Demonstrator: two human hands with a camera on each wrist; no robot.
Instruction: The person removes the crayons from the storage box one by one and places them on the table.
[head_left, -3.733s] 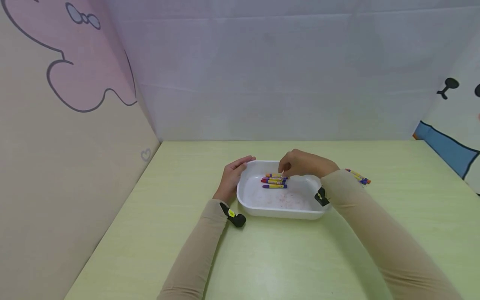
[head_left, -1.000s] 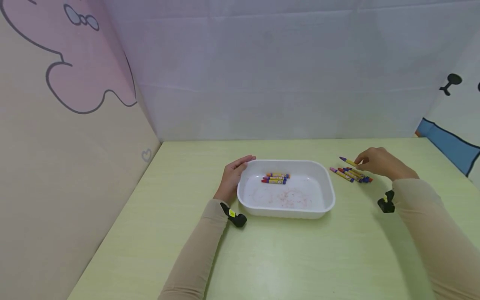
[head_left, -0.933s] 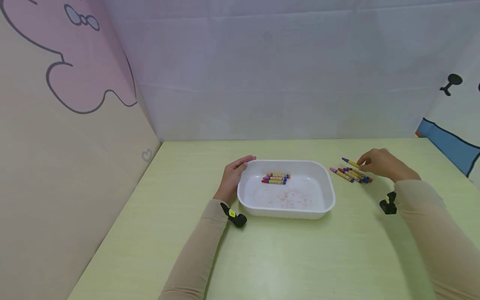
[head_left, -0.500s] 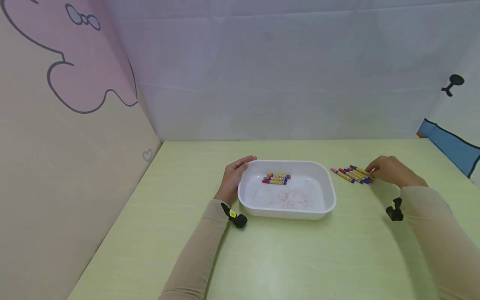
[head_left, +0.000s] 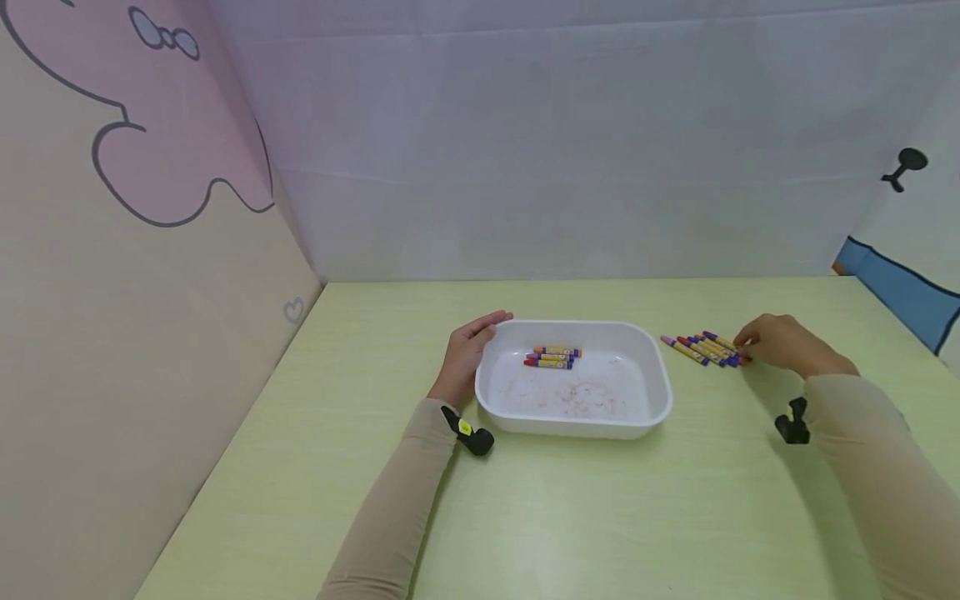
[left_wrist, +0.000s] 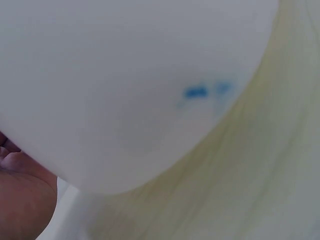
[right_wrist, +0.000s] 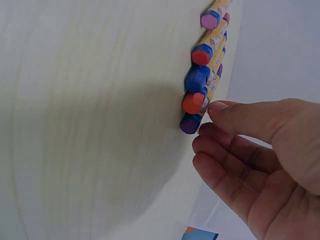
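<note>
In the head view my left hand (head_left: 459,360) holds the left side of a white plastic tray (head_left: 573,427), its thumb at the rim. Three yellow-wrapped crayons (head_left: 553,358) lie side by side inside, toward the back left. Right of the tray, several more crayons (head_left: 705,350) form a slanted row on the table. My right hand (head_left: 783,343) is at the right end of that row. The right wrist view shows its thumb touching or very near the end purple crayon (right_wrist: 189,124), with the fingers loosely bent. The left wrist view shows mostly the tray's outside wall (left_wrist: 125,100).
The pale green table (head_left: 585,517) is bounded by a white back cloth (head_left: 570,150) and a printed left panel (head_left: 172,333). Reddish crayon marks streak the tray floor. Black wrist cameras (head_left: 474,439) are strapped to both sleeves.
One crayon has left the tray. My right hand carried a purple crayon right and laid it at the far end of the row, then its fingers loosened. My left hand stayed put.
</note>
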